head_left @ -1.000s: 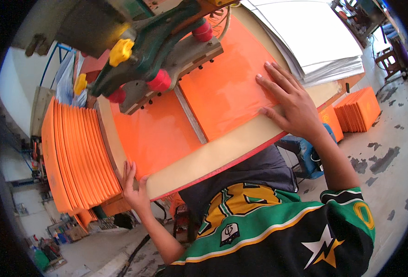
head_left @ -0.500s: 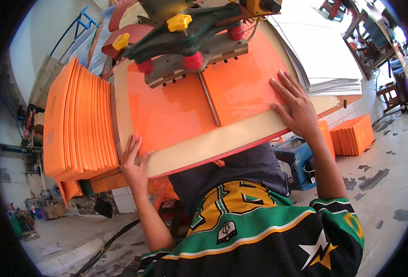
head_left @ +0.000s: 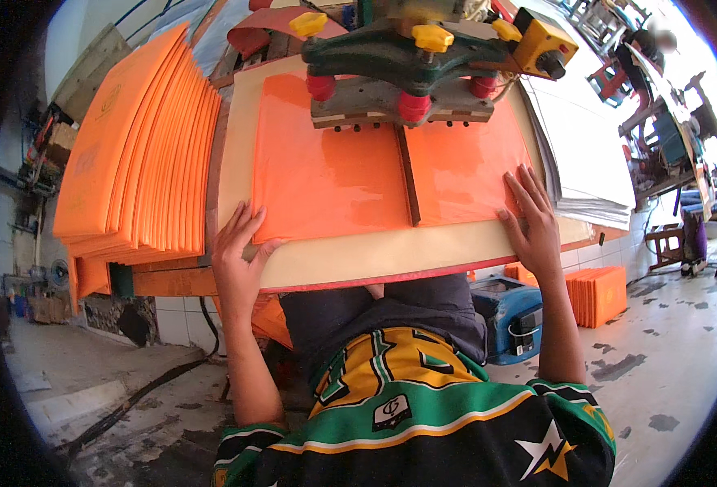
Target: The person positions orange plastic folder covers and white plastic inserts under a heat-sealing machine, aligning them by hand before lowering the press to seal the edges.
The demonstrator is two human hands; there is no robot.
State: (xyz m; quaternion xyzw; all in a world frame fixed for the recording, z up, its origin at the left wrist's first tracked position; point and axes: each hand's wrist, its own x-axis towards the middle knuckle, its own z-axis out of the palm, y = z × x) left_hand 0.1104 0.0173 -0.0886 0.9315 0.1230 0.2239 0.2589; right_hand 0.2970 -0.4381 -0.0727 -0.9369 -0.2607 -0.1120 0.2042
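Note:
My left hand (head_left: 238, 250) rests at the front left corner of an orange plastic sheet (head_left: 334, 183), fingers stretched out and thumb apart. On the other side, my right hand (head_left: 537, 223) lies with spread fingers over the sheet's front right edge. The sheet lies flat on a beige board (head_left: 391, 256) with a red front edge. A narrow dark strip (head_left: 408, 174) runs from front to back across the orange surface. Above its far part stands a green press head (head_left: 411, 61) with yellow knobs, red spacers and a flat plate; I cannot tell whether the plate touches the sheet.
Thick orange folders (head_left: 143, 154) are stacked left of the board. White sheets (head_left: 582, 146) are piled at its right. A yellow control box (head_left: 545, 49) sits beside the press. Below stand a blue machine (head_left: 506, 321) and more orange folders (head_left: 598, 296) on the floor.
The view has turned, so the board and press appear straighter and the press farther right. My right hand sits nearer the sheet's front right edge; both hands stay flat.

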